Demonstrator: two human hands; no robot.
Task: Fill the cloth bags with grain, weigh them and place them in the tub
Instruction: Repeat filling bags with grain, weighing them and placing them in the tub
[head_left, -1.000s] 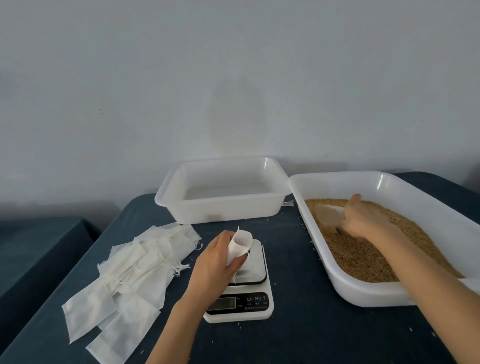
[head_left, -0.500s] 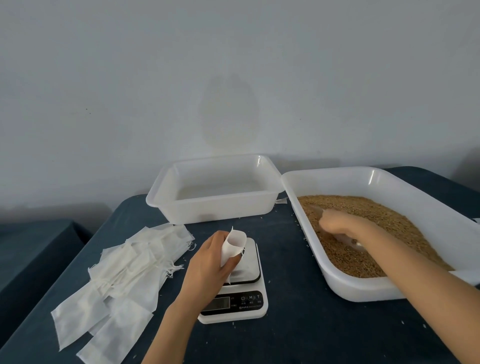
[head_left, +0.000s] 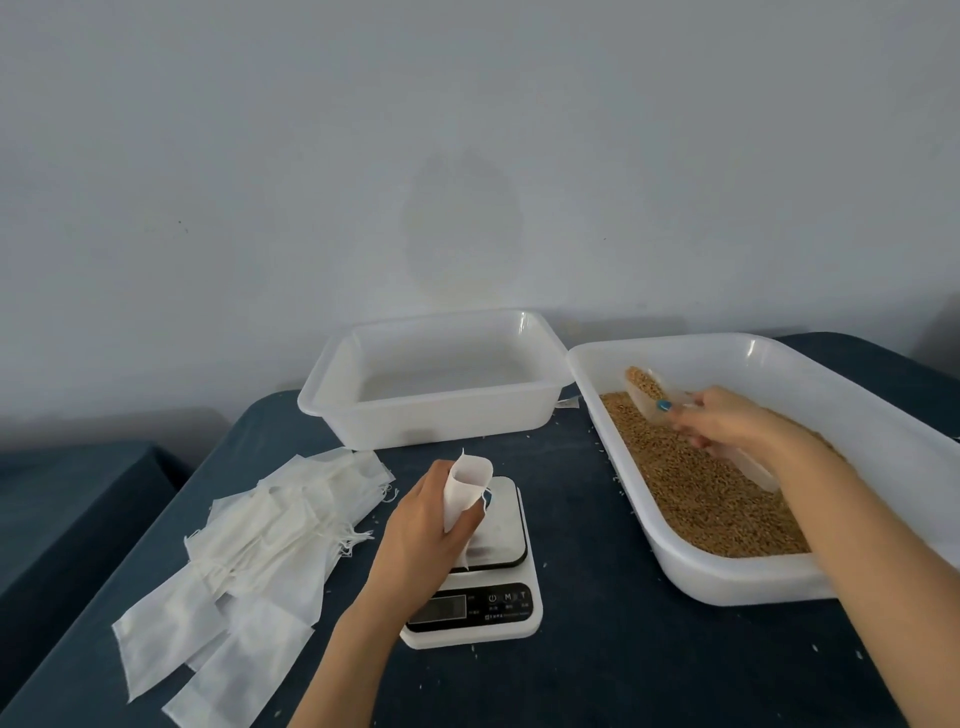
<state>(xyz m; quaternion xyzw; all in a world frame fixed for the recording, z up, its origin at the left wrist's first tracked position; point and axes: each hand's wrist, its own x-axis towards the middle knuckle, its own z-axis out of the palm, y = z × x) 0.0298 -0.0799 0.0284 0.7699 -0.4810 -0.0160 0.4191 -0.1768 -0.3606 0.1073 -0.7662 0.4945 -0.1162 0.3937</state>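
Observation:
My left hand (head_left: 423, 525) grips a small white cloth bag (head_left: 465, 488) with its mouth held open, upright over the white kitchen scale (head_left: 493, 571). My right hand (head_left: 727, 421) holds a clear plastic scoop (head_left: 649, 392) heaped with brown grain, lifted above the grain (head_left: 696, 493) in the big white tub (head_left: 831, 395) on the right. An empty white tub (head_left: 441, 415) stands behind the scale.
A loose pile of flat white cloth bags (head_left: 249, 561) lies on the dark blue table cover (head_left: 597, 675) to the left of the scale. Stray grains dot the cover. A wall rises right behind the tubs, and the table's left edge drops off.
My right hand has dug through the grain and come up with the scoop full, tip raised toward the tub's back left corner. My left hand keeps the bag in place.

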